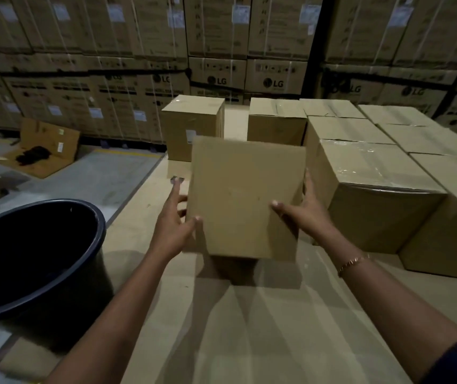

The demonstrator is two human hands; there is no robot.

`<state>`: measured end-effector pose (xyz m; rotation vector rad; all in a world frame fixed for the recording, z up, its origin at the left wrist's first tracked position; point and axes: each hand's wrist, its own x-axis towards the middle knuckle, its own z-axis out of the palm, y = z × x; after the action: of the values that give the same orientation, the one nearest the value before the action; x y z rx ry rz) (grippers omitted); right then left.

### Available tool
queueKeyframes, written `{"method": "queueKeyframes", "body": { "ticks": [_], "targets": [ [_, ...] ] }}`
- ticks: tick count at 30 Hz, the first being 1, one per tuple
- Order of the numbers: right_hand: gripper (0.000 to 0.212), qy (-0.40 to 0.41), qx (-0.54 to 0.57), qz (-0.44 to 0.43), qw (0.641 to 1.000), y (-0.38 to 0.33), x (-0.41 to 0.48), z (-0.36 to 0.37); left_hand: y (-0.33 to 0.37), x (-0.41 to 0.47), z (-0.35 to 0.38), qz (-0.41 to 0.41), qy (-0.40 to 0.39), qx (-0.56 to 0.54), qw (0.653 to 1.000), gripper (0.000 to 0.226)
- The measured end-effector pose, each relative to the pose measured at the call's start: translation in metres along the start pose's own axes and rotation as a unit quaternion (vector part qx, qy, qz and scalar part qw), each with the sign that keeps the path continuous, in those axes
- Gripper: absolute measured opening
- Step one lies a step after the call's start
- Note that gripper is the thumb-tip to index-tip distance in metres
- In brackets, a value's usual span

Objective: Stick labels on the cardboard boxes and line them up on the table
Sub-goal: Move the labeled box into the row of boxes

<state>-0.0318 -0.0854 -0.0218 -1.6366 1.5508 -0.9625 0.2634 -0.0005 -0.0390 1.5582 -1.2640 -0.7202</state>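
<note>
**Forearms and both hands presenting a plain carton over the table**

Held carton at centre, tilted so one broad face meets the camera; its shadow on the table suggests it is lifted clear. No label or print shows on that face. Left hand takes the lower left edge, thumb on the face, fingers spread along the side. Right hand mirrors it on the right edge, thumb pressed on the face, a bracelet at the wrist. Judged handling: stiff corrugated walls, dry and not slippery, evidently light enough to hold out at arm's reach. Opposite edges or corners are the sound grip, since a flat panel may dent under a pressing thumb. Just behind stands a labelled carton bearing a small white label, its text too blurred to read. Taped cartons are packed close together on the right of the table. A dark bin stands at the left. Stacked warehouse cartons along the back read "LG"; finer print is illegible
</note>
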Motion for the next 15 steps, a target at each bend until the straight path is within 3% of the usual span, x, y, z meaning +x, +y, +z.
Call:
{"method": "queueKeyframes", "body": {
  "ticks": [2,5,8,12,15],
  "targets": [
    [0.079,-0.013,0.017,-0.024,0.999,0.015,-0.019,-0.003,-0.015,-0.012,0.006,-0.041,0.027,0.024,0.998,0.081],
    [0.029,-0.034,0.083,-0.005,0.996,0.024,-0.035,-0.012,-0.047,-0.017,0.010,-0.102,0.036,0.017,0.994,0.047],
    [0.030,-0.046,0.114,0.016,0.992,0.018,-0.040,-0.022,-0.049,-0.023,0.011,-0.142,0.051,-0.018,0.988,0.036],
    [0.037,-0.053,0.026,0.003,0.998,0.005,-0.038,-0.028,-0.014,-0.042,0.015,-0.152,0.063,-0.117,0.979,0.048],
    [0.048,-0.078,-0.114,-0.048,0.989,0.005,-0.035,-0.028,-0.004,-0.046,0.022,-0.158,0.038,-0.129,0.978,0.110]
  ]
}}
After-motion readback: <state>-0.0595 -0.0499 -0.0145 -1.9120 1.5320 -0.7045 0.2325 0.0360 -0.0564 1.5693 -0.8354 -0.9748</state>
